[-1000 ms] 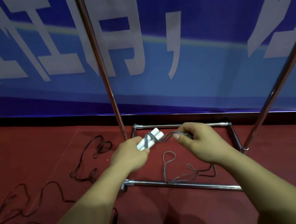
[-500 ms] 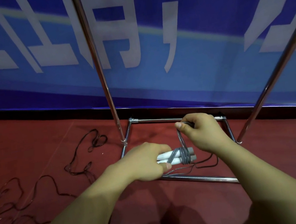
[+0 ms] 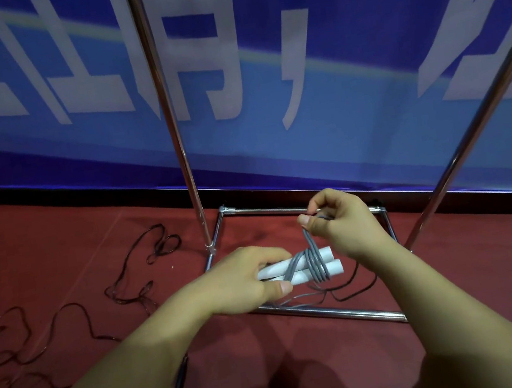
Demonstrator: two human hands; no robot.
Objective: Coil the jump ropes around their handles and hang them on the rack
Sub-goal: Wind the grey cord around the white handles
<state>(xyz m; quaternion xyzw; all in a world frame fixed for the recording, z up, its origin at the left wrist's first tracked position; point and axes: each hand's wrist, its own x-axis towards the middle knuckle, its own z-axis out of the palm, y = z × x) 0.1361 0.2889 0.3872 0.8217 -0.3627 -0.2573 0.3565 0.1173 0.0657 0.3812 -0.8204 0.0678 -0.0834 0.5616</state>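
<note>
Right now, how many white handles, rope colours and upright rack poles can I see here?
White handles: 2, side by side in the left hand
Rope colours: 2, grey rope pinched by the right hand, black rope on the floor
Upright rack poles: 2
Total: 6

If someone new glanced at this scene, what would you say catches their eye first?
Probably the pair of white handles at centre, gripped together by the left hand while the right hand pinches the grey rope just above its coils. Behind stands the chrome rack against a large blue banner with white characters. On the red floor at left lies a loose black rope.
</note>
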